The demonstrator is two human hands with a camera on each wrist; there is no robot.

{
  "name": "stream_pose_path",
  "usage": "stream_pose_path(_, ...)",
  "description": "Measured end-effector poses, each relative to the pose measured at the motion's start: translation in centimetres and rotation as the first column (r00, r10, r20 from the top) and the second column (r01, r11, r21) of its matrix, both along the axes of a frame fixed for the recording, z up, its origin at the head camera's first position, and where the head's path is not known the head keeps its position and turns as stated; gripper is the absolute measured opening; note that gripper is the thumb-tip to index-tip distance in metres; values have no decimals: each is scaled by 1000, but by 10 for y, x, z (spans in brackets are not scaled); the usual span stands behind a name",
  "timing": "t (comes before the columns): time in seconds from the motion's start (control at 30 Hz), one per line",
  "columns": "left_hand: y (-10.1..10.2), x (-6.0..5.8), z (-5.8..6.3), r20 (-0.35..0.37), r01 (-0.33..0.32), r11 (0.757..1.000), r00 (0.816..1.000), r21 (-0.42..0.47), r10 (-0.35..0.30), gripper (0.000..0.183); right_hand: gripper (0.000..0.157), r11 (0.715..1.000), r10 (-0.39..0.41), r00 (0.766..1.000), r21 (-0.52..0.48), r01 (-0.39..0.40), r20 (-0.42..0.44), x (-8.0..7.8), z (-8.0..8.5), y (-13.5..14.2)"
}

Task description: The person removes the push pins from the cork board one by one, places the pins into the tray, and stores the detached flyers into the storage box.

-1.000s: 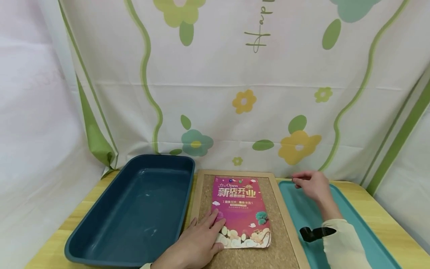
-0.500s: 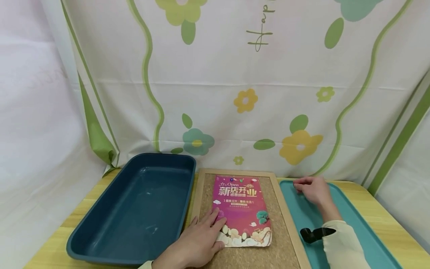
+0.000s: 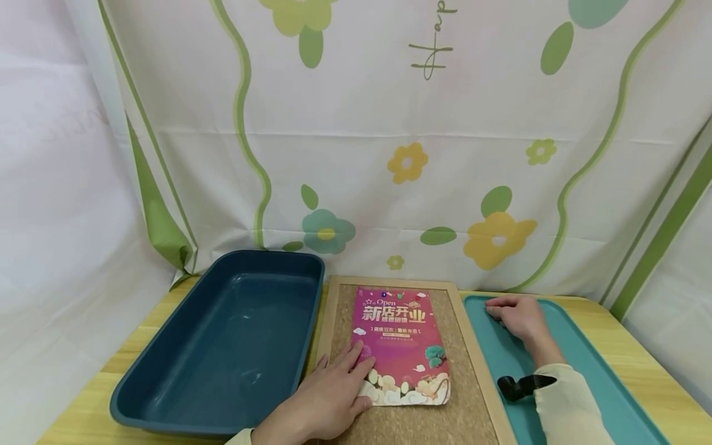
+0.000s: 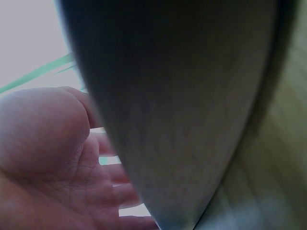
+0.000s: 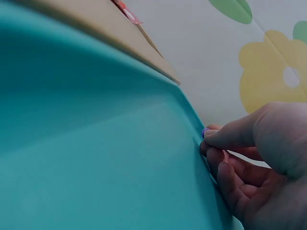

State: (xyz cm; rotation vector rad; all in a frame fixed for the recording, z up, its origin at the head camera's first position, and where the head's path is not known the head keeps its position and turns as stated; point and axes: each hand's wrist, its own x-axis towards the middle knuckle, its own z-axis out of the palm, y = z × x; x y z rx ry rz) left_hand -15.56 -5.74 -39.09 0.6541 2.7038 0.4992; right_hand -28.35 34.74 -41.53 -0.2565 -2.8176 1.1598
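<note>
Poster [image 3: 402, 349], likely light, flexible and easily creased, handles best by its edges; left hand [image 3: 335, 394] rests on it, fingers extended, right hand [image 3: 521, 319] pinching a purple object [image 5: 205, 131].

The place is a small, curtained-off tabletop workspace: a wood-grain table [image 3: 628, 355] spans six o'clock, a flower-printed cloth [image 3: 356, 123] with lettering hangs at twelve, and white fabric [image 3: 55, 216] closes off nine. Whether home or workplace, one cannot tell.

Cream sleeves [image 3: 570, 405], black wrist camera [image 3: 517, 388]
</note>
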Motion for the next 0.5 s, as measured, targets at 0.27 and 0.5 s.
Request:
stream_pose_path(0.27,0,0,0,-9,1,1000,1000,1,-1,64,27,998,13,1000,62,-13,-6,0,2,-2)
stream_pose_path(0.5,0,0,-1,-15,4,1000,1000,-2,-4,64,27,997,16,1000,69,-17,9,0,2,-2)
